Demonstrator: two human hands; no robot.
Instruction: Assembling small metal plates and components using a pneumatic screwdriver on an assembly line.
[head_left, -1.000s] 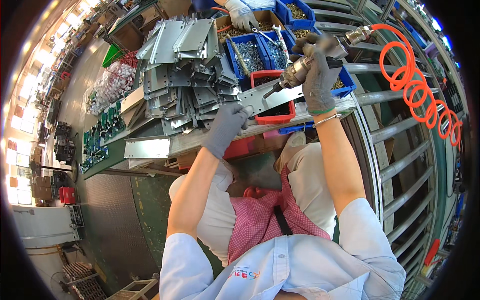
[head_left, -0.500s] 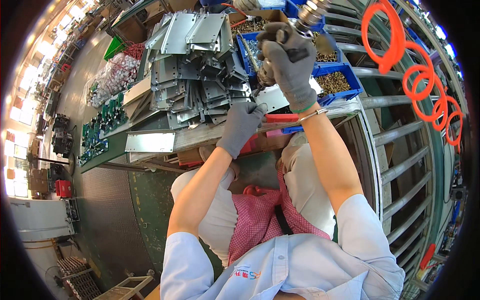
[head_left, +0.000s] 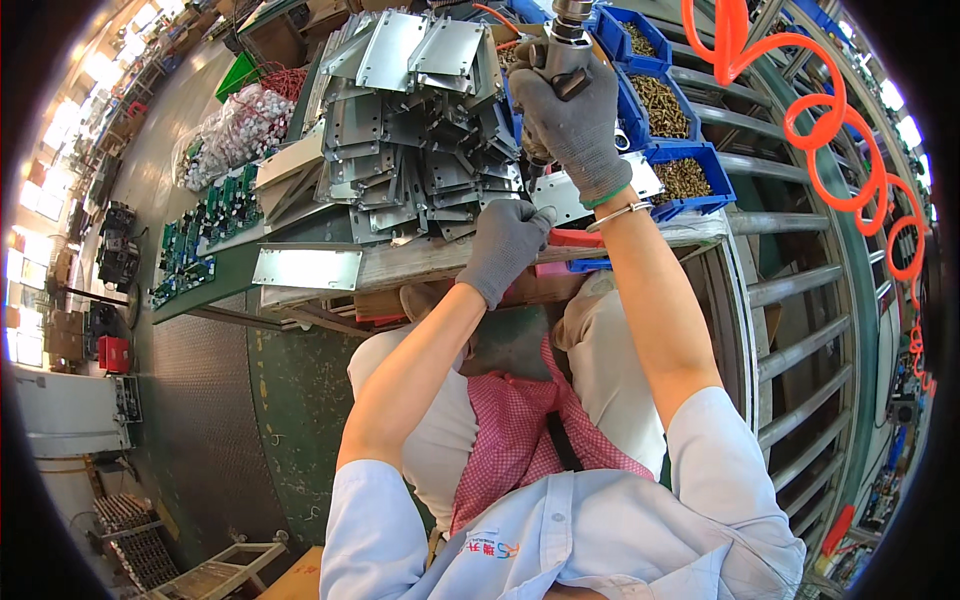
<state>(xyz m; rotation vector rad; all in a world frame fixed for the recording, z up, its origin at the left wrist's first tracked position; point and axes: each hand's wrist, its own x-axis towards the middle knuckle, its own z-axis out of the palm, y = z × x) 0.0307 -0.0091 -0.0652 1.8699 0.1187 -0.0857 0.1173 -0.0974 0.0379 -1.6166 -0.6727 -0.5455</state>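
My right hand point(head_left: 580, 125), in a grey glove, is wrapped round a silver and black air screwdriver point(head_left: 571, 30). The tool's bit points down near the left end of a flat silver metal plate point(head_left: 565, 198) with small holes. At that same end, my gloved left hand point(head_left: 508, 245) has its fingers closed on the plate's near edge. Both hands partly cover the plate, and the exact contact of the bit is hidden. Just left of the hands, a tall pile of bent metal brackets point(head_left: 400, 130) rises from the bench point(head_left: 420, 268).
Blue bins point(head_left: 690, 180) of brass-coloured screws stand to the right. A red coiled air hose point(head_left: 825, 130) hangs over a roller conveyor point(head_left: 795, 290). One loose plate point(head_left: 308, 268) and green circuit boards point(head_left: 205, 225) lie at the left, near a bag of white parts point(head_left: 235, 145).
The screwdriver has swung more upright, its bit now lower by the plate. My left hand appears slightly farther right in the picture, while the whole view has shifted a little.
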